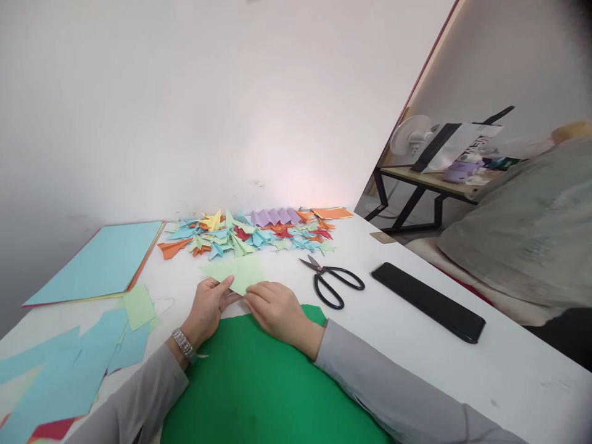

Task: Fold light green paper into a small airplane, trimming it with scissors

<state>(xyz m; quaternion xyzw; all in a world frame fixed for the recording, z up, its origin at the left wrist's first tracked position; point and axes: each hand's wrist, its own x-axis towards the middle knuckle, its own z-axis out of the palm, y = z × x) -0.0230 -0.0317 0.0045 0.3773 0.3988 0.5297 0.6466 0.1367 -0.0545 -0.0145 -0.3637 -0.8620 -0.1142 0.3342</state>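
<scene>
Left hand (207, 311): I see thumb and fingers pinched closed on the near left part of the pale green paper (243, 271).
Right hand (280, 313): fingers drawn together, closed on the paper's near edge; I cannot see their undersides.
Pale green paper: held between both hands, over the white table (351, 357), just beyond a green surface (272, 388) whose nature I cannot tell.
Folded paper pieces (240, 246): heaped beyond the hands in many colours, a purple pleated strip (275, 217) among them.
Scissors (320, 270): lying right of the hands, blades parted.
Black case (428, 302): right of the scissors, well apart from the hands.
Blue sheets (102, 259): stacked at far left.
</scene>
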